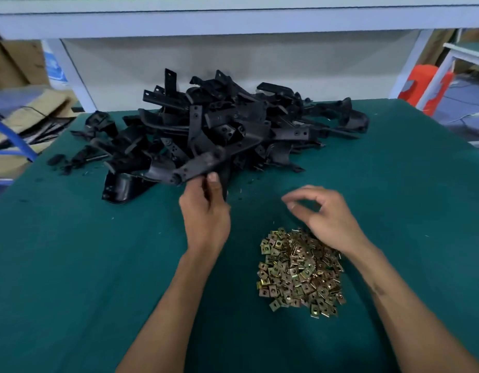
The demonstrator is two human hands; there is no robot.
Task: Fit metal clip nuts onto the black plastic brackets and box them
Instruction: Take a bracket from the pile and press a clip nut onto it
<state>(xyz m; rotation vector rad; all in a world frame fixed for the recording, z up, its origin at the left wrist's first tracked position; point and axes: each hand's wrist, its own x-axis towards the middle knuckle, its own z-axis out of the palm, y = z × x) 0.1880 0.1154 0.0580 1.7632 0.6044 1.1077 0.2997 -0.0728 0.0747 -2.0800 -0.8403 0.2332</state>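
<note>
A big heap of black plastic brackets lies across the far half of the green table. My left hand pinches the near end of one long bracket at the front of that heap. A pile of brass-coloured metal clip nuts sits on the table close to me, right of centre. My right hand hovers just beyond the nut pile, fingers loosely curled, thumb and forefinger near each other; nothing shows between them.
The green table top stretches left and right of my arms. Cardboard boxes stand off the table's left edge. A white shelf frame runs above the far edge. An orange object stands at far right.
</note>
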